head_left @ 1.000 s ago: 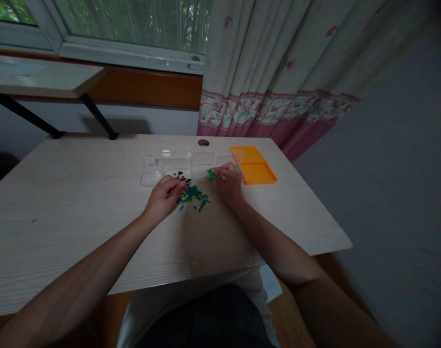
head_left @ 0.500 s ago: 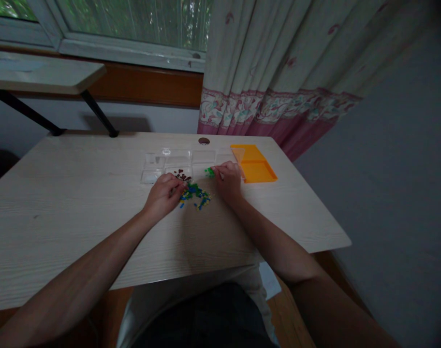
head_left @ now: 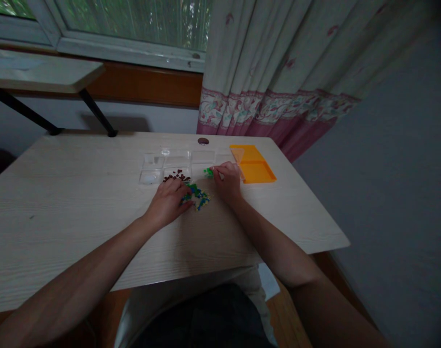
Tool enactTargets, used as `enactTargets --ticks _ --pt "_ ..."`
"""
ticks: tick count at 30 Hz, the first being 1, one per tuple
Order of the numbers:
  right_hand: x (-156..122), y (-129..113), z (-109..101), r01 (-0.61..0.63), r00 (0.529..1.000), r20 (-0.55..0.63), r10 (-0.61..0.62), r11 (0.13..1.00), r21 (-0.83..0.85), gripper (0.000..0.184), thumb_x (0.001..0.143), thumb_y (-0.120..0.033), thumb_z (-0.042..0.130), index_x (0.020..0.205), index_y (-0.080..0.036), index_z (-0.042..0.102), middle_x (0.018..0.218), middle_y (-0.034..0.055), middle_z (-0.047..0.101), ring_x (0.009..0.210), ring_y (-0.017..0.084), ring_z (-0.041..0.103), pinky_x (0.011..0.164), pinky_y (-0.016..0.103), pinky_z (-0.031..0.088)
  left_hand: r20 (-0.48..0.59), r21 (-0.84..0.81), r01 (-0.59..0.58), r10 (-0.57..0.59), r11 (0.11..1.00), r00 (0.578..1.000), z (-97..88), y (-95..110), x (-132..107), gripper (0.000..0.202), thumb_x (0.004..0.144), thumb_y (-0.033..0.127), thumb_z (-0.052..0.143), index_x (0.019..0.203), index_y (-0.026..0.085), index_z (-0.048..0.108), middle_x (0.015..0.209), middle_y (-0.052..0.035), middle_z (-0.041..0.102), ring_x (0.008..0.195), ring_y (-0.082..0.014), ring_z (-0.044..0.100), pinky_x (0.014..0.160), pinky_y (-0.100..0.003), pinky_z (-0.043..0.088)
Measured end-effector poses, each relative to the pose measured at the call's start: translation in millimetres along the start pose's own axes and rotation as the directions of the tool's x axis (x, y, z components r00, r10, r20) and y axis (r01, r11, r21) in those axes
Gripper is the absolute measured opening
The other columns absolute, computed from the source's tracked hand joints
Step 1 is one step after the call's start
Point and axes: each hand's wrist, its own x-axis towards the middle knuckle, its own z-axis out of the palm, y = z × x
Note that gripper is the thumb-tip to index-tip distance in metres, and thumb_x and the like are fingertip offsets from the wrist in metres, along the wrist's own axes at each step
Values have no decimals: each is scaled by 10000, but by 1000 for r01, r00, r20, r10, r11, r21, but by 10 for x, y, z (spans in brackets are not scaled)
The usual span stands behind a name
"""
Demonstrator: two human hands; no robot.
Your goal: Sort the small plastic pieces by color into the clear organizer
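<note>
A small pile of green, blue and yellow building bricks point(head_left: 200, 195) lies on the table in front of a clear compartment box point(head_left: 150, 172). My left hand point(head_left: 168, 202) reaches over the pile's left side, thumb and fingers apart around some bricks. Dark brown pieces point(head_left: 177, 175) rest in a front compartment just beyond that hand. My right hand point(head_left: 228, 183) is at the box's right part, thumb and forefinger pinched together. Bright green pieces point(head_left: 208, 172) sit in the compartment beside its fingertips. Whatever the pinch holds is too small to make out.
An open orange case point(head_left: 257, 169) lies at the right end of the clear box. Behind the box is a round hole point(head_left: 203, 141) in the tabletop. A raised shelf point(head_left: 46, 72) on black legs stands at the back left, and a curtain point(head_left: 264, 106) hangs behind the table.
My left hand has moved slightly right and nearer to me, and its fingers have spread from a pinch over the pile. The right hand has stayed nearly still.
</note>
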Motion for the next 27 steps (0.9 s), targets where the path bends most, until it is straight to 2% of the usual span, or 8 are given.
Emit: enactTargets --ticks 10,27 --pt "13 -60 -30 -11 997 77 12 1000 -19 270 968 -347 521 895 -221 748 886 48 623 906 202 495 830 342 337 -42 -20 -25 25 999 999 53 -19 21 173 881 337 614 1000 215 648 975 -83 585 949 -261 524 804 -389 417" --pt "-4 -106 -28 13 999 44 -14 1000 17 267 962 -360 529 898 -225 751 881 45 632 903 203 494 834 350 337 -22 13 -43 44 999 999 92 -33 42 157 894 358 606 914 211 658 942 -81 584 929 -253 520 799 -385 410"
